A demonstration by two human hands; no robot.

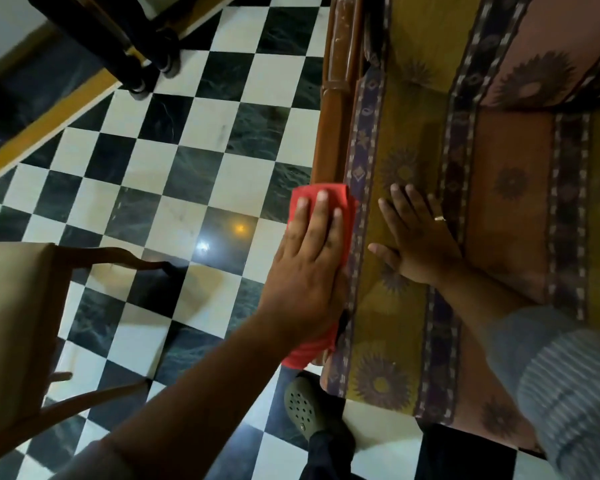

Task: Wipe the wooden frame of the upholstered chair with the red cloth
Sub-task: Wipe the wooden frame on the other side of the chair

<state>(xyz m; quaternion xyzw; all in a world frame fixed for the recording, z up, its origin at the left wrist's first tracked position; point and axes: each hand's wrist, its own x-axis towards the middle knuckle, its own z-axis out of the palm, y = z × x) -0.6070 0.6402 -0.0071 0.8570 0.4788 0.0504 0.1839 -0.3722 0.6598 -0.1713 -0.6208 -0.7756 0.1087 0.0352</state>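
Observation:
The upholstered chair fills the right side, its patterned yellow and pink cushion (413,133) bordered on the left by a glossy brown wooden frame rail (333,109). My left hand (309,268) lies flat on the red cloth (326,194), pressing it onto the lower stretch of that rail. The cloth covers the rail there and hangs out below my wrist. My right hand (416,237), a ring on one finger, rests palm down with fingers spread on the seat cushion just right of the cloth, holding nothing.
The floor (187,168) is black and white checkered tile. A tan chair (18,323) stands at the lower left. Dark furniture legs (153,57) stand at the upper left beside a yellow-edged step. My foot in a green clog (309,407) is beside the chair's front.

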